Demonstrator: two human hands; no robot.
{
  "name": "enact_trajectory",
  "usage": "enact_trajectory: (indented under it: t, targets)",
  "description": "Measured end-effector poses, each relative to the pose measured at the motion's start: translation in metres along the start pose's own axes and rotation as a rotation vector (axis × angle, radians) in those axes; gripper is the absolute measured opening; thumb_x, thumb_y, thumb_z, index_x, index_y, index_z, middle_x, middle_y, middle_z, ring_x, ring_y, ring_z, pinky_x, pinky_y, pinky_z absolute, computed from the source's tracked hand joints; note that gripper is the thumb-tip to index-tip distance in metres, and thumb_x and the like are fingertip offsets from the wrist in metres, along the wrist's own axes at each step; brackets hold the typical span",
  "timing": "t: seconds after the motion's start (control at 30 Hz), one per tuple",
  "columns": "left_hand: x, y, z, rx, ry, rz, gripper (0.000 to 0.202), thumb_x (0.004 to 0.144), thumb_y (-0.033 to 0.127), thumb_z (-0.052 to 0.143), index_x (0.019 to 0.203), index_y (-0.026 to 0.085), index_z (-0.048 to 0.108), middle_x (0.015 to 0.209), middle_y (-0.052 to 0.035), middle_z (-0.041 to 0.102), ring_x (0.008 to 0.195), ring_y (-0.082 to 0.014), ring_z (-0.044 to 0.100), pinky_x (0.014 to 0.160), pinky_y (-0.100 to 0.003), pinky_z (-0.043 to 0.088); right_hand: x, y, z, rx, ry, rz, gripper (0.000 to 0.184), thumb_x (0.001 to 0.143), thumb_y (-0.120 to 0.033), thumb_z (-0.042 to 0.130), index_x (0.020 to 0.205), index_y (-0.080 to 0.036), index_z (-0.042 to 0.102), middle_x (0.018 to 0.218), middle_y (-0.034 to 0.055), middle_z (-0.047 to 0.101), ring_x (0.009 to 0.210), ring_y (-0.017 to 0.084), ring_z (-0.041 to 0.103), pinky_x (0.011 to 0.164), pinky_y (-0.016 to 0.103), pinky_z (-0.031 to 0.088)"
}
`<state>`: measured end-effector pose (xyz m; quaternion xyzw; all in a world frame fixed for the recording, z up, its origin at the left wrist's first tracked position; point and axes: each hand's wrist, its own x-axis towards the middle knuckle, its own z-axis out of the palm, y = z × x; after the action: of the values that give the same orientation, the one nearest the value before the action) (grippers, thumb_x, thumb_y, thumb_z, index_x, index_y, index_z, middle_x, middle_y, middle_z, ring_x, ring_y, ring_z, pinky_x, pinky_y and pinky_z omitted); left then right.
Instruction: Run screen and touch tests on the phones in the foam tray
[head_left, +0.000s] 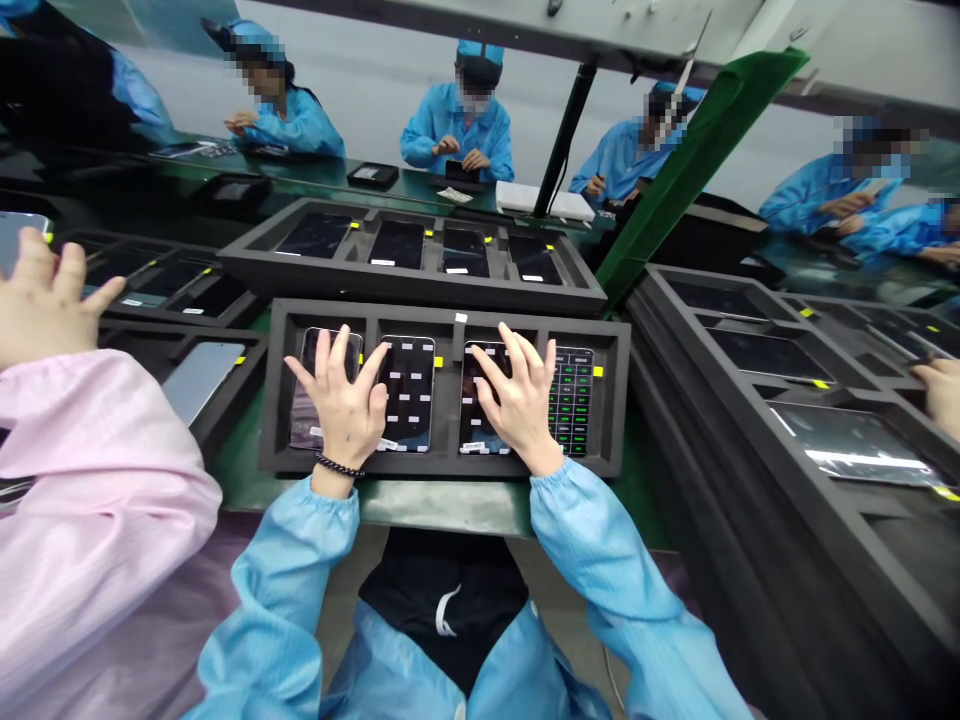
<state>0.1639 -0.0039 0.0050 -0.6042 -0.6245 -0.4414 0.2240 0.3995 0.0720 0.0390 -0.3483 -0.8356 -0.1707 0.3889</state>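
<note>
A black foam tray lies in front of me with phones in its compartments. My left hand is spread over the leftmost phone, whose screen is dark, and partly covers it. Its fingers reach toward the second phone, which shows small pale rectangles on black. My right hand hovers or rests with fingers apart over the third phone, which shows similar rectangles. The fourth phone, just right of that hand, displays a table with green entries. Neither hand grips anything; fingertip contact is unclear.
Behind stands another foam tray of dark phones. Stacked trays rise at right beside a green post. At left, a neighbour's hand and pink sleeve come close. Several co-workers in blue sit across.
</note>
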Motion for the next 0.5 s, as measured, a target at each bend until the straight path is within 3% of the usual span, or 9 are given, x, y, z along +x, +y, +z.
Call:
enact_trajectory:
  t: [0.13,0.3,0.4,0.5]
  targets:
    - [-0.001,-0.003,-0.001,0.004,-0.085,-0.009,0.048,0.103,0.041,0.037,0.147,0.032,0.055,0.171,-0.0065,0.021,0.159,-0.0371,0.011,0.123,-0.070,-0.009,0.007,-0.006,0.003,0.021,-0.067,-0.030,0.038,0.101,-0.031,0.051,0.139,-0.031,0.060,0.159,0.0069,0.045,0.144,0.027,0.043,0.127,0.064,0.011]
    - [0.004,0.000,-0.005,-0.031,-0.043,0.004,0.053,0.104,0.045,0.032,0.150,0.028,0.051,0.171,-0.0082,0.020,0.159,-0.0342,0.011,0.125,-0.064,-0.010,-0.008,0.001,-0.005,0.026,0.055,0.075,0.039,0.101,-0.030,0.048,0.137,-0.027,0.061,0.156,0.0088,0.049,0.140,0.028,0.047,0.127,0.059,0.019]
    - [0.010,0.017,0.000,-0.071,-0.050,0.102,0.053,0.104,0.047,0.031,0.150,0.029,0.052,0.171,-0.0066,0.020,0.159,-0.0335,0.012,0.126,-0.061,-0.011,-0.017,0.007,-0.010,-0.007,0.097,0.106,0.037,0.100,-0.029,0.047,0.132,-0.025,0.064,0.153,0.0099,0.051,0.137,0.027,0.049,0.126,0.056,0.022]
    - [0.018,0.041,0.012,-0.111,-0.140,0.222,0.053,0.104,0.049,0.033,0.149,0.031,0.052,0.171,-0.0072,0.020,0.159,-0.0348,0.013,0.125,-0.063,-0.011,-0.021,0.009,-0.010,-0.033,0.081,0.121,0.036,0.100,-0.028,0.047,0.130,-0.026,0.066,0.154,0.0089,0.050,0.137,0.028,0.049,0.126,0.056,0.021]
